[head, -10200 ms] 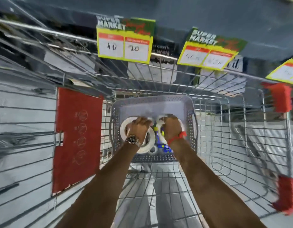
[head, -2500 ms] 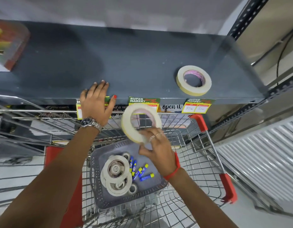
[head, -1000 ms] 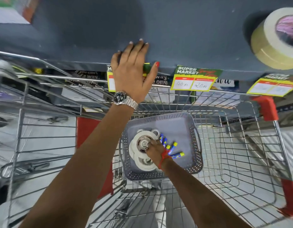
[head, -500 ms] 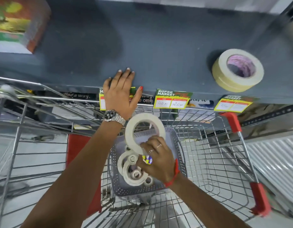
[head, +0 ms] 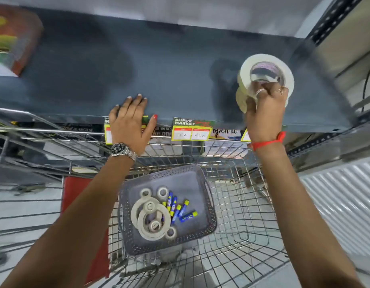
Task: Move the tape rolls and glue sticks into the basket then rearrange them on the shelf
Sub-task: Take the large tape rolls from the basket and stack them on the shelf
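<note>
My right hand (head: 264,113) grips a large cream tape roll (head: 267,65) over the right part of the dark grey shelf (head: 159,69), right on top of another cream roll (head: 241,100) lying there. My left hand (head: 129,125) rests flat on the shelf's front edge, fingers spread, holding nothing. Below, the grey perforated basket (head: 200,179) sits in the wire cart and holds several white tape rolls (head: 150,217) of different sizes and several blue-and-yellow glue sticks (head: 179,208).
The wire shopping cart (head: 242,246) stands against the shelf, a red panel (head: 76,194) on its left side. Yellow price tags (head: 191,129) hang along the shelf edge. A colourful box (head: 11,38) sits at the shelf's far left. A metal upright (head: 334,15) bounds the shelf's right end.
My right hand has carried the tape roll from above the basket up and to the right, onto the roll lying on the shelf. My left hand has stayed on the shelf edge.
</note>
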Available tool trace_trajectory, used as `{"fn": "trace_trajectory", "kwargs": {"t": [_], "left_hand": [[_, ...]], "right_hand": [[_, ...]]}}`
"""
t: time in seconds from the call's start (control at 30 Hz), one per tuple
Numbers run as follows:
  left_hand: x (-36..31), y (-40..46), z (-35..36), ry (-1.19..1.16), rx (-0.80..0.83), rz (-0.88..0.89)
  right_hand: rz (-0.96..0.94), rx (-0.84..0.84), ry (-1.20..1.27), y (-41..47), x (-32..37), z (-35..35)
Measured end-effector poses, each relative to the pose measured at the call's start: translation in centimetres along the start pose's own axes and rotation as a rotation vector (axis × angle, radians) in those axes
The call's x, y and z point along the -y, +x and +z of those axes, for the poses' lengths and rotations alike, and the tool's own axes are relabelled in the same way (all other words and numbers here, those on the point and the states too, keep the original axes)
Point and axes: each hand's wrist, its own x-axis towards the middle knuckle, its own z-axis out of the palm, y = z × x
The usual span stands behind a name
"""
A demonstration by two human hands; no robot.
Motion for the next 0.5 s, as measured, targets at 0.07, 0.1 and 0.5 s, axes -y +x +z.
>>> {"fn": "trace_trajectory", "kwargs": {"t": [0.07,0.1,0.5], "left_hand": [[0.0,0.1,0.0,-0.004,-0.002,0.0],[0.1,0.1,0.0,-0.007,0.001,0.0],[0.1,0.1,0.5,-0.004,-0.026,-0.016]], "right_hand": [[0.03,0.016,-0.059,0.5,-0.6,0.2],[0.043,0.027,-0.087,0.5,-0.9,0.4],[-0.127,-0.135,0.125,-4.8,1.9,2.7]]}}
